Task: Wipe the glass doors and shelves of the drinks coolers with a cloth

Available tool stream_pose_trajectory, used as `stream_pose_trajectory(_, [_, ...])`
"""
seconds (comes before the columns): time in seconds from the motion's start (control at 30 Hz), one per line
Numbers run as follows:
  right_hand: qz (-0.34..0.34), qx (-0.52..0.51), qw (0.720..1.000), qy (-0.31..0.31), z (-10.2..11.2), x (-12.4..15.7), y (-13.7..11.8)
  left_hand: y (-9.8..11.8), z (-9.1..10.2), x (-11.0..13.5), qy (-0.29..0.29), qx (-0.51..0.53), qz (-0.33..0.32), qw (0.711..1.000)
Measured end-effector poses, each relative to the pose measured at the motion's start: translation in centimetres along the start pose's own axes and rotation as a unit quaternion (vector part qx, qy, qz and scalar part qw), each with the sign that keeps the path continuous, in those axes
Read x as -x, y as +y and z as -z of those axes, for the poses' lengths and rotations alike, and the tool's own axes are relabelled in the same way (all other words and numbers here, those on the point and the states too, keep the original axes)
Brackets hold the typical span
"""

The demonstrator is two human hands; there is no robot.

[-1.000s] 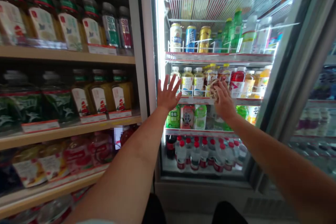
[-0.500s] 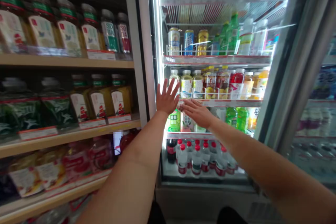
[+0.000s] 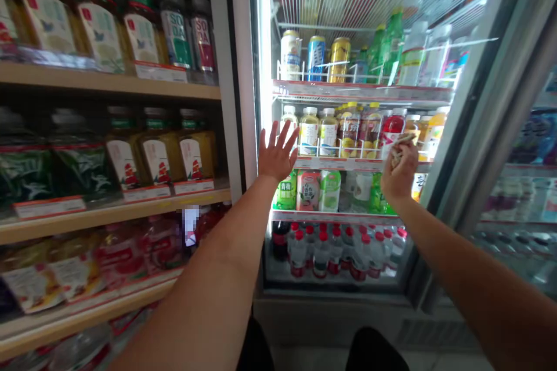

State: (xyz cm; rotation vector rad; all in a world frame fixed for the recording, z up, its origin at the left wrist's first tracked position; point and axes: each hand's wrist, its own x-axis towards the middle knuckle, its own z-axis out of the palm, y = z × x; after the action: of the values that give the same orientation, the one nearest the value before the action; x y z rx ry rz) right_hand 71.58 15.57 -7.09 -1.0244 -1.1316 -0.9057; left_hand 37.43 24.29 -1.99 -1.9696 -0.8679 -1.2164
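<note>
My left hand (image 3: 277, 154) is open, fingers spread, flat against the left side of a lit drinks cooler (image 3: 255, 69), level with its third shelf (image 3: 348, 165). My right hand (image 3: 398, 177) is closed round a small crumpled light cloth (image 3: 401, 144), held up in front of the red and orange bottles (image 3: 394, 127) at the right end of that shelf. Between my hands stands a row of yellow and pale bottles (image 3: 319, 130). Whether the cloth touches glass I cannot tell.
Cans (image 3: 316, 58) and green bottles (image 3: 387, 49) fill the shelf above, red-capped bottles (image 3: 331, 249) the bottom. Wooden shelves (image 3: 108, 82) of large juice bottles run along the left. A slanted metal door frame (image 3: 491, 98) stands at the right. My dark shoes (image 3: 374, 351) show below.
My right hand went from the shelf's middle to the left beside my left hand, then swung right and up, now gripping the cloth. The left hand stayed in place.
</note>
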Motion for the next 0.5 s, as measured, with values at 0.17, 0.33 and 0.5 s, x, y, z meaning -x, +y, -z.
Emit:
stream_pose_trajectory(0.17, [0.067,-0.027,0.993,-0.093,-2.2,-0.2,-4.3,-0.1,-0.2,0.0,-0.010,0.011,0.006,1.000])
stream_pose_trajectory(0.33, [0.222,-0.029,0.936,-0.273,-2.3,2.9,-7.8,-0.4,-0.5,0.1,-0.005,0.018,0.005,1.000])
stream_pose_trajectory(0.5, [0.252,-0.027,0.924,-0.286,-3.4,-0.5,-8.7,-0.7,-0.9,0.2,0.003,0.022,0.001,1.000])
